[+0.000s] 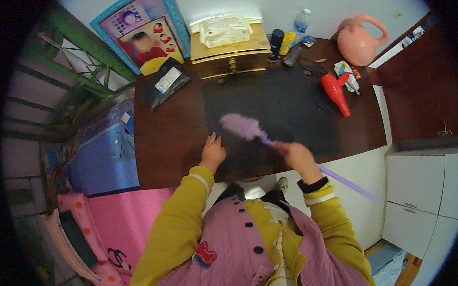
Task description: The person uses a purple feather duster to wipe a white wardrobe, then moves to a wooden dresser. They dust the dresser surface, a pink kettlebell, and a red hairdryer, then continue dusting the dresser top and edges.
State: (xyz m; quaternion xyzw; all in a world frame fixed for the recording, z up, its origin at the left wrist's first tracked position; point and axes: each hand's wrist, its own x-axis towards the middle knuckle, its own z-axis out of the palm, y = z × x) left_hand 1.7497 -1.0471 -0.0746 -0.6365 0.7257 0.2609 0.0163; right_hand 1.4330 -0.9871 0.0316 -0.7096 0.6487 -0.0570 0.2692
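Note:
My right hand (298, 158) is closed around the purple stick of a fluffy duster (238, 126). Its light purple head is over the black mat (291, 107) on the brown desk (163, 146), while the far end of the stick slants down past the desk's front edge; whether the head touches the mat I cannot tell. My left hand (213, 153), holding nothing, is at the desk's front part left of the duster head, its fingers stretched forward and somewhat apart. A red hair dryer (335, 91) lies toward the right of the desk.
Along the back stand a blue-framed picture (142, 31), a gold drawer box (232, 62) topped with a wipes pack (225, 32), a plastic bottle (301, 23) and a pink watering can (358, 44). A black plastic package (170, 85) lies at the left. White cabinets (414, 185) stand right.

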